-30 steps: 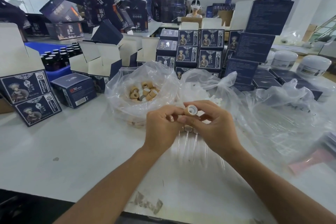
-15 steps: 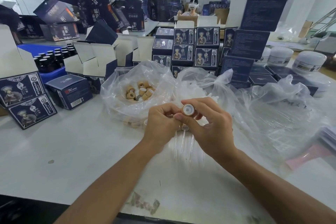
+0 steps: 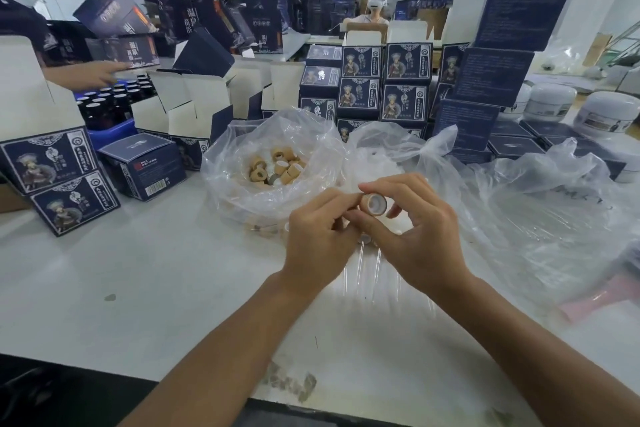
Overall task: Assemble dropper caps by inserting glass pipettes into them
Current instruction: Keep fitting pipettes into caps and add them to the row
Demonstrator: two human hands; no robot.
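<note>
Over a white table, a worker's left hand and right hand meet on one tan dropper cap, right thumb and forefinger pinching it, left fingers curled against its side. Glass pipettes lie just below the cap. Beyond it, a clear bag of caps; farther still, stacked navy boxes.

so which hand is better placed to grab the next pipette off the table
Left, probably. The right hand pinches the cap, open end up; the left hand only touches its side, with the pipettes lying just below.
</note>
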